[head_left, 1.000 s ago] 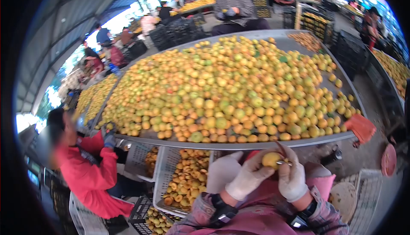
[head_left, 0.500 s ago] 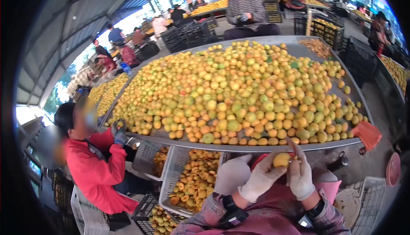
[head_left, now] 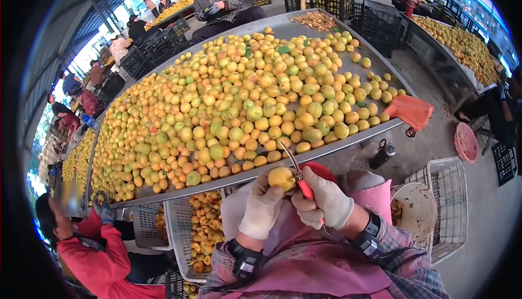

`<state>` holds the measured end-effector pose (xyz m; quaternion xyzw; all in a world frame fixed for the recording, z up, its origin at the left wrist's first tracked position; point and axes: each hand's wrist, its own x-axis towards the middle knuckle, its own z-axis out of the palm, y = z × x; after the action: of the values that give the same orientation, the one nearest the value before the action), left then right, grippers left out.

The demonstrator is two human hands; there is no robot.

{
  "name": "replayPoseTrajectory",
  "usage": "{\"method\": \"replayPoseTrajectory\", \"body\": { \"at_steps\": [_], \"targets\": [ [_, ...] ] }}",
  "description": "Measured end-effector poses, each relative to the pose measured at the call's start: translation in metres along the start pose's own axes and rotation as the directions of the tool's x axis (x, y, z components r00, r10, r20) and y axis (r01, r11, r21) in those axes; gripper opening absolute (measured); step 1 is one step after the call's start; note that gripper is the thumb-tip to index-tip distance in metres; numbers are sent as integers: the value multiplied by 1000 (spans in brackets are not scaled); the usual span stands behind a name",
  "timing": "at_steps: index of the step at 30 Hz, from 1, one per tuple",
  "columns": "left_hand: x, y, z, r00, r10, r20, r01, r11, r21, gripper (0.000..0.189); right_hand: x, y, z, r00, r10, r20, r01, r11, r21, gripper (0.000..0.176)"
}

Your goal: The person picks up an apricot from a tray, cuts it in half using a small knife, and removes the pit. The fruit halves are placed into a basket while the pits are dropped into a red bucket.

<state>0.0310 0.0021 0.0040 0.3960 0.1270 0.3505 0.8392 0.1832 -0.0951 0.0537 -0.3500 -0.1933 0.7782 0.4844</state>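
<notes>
My left hand (head_left: 262, 204), in a white glove, pinches a yellow apricot (head_left: 282, 179) between thumb and fingers in front of my lap. My right hand (head_left: 325, 200), also gloved, is closed around the red handle of a curved-blade knife (head_left: 306, 188). Its thin metal blade points up and away, right beside the apricot. Both hands are close together, just over the near edge of a metal sorting table (head_left: 359, 137) heaped with apricots (head_left: 217, 119).
Below the table on the left stands a grey crate (head_left: 179, 234) of halved apricots. A white bucket (head_left: 414, 212) and white crate (head_left: 452, 206) are at right, near a black bottle (head_left: 382, 154). An orange net bag (head_left: 410, 112) hangs over the table corner. A co-worker in red (head_left: 103, 250) sits at left.
My view has swung right, so the table and the co-worker shift left. The red-handled knife now shows plainly in my right hand; the apricot stays in my left.
</notes>
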Motion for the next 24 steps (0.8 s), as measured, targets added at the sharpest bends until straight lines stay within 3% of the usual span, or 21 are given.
{"method": "replayPoseTrajectory", "body": {
  "at_steps": [1,3,4,5,6,7,9,11,13,14,15,18,22,24],
  "targets": [
    [0,0,-1,1000,1,-2,-1,1000,-2,52,-1,-2,-1,1000,14,14,-13,999,-31,70],
    [-1,4,0,996,-90,24,93,973,-209,52,-3,2,-6,997,-20,68,16,998,59,66],
    [-1,5,-2,996,-84,21,87,975,-207,52,-4,1,-2,976,-180,-125,158,973,-167,56],
    [-2,5,-5,995,-101,23,104,969,-222,53,-4,1,0,890,-369,-270,243,882,-405,47],
    [-2,5,-6,993,-119,26,122,964,-239,54,-6,4,-7,885,-395,-249,251,852,-460,28],
    [-3,8,-5,993,-117,24,120,964,-239,54,-5,8,-12,886,-393,-247,250,852,-460,28],
    [-4,13,1,987,-158,-25,153,978,-144,54,-5,16,-18,832,-519,-195,295,712,-637,22],
    [-5,7,-3,987,-154,-53,147,982,-119,52,-4,24,-20,843,-499,-198,288,732,-618,22],
    [-2,4,-2,986,-148,-79,141,986,-91,51,1,28,-21,777,-615,-136,313,565,-763,24],
    [1,3,1,990,-143,-18,140,985,-101,53,4,31,-24,760,-637,-124,282,497,-821,26],
    [4,3,3,989,-138,43,142,984,-110,55,8,35,-28,761,-638,-121,284,494,-822,26],
    [3,2,7,992,-127,-5,126,988,-92,56,14,43,-33,730,-673,-114,255,423,-869,27],
    [2,0,7,996,-91,-12,91,996,-19,48,4,33,-20,737,-662,-140,118,330,-936,29],
    [1,-2,1,996,-85,-26,87,990,115,49,0,28,-15,751,-641,-159,50,296,-954,29]
  ]
}}
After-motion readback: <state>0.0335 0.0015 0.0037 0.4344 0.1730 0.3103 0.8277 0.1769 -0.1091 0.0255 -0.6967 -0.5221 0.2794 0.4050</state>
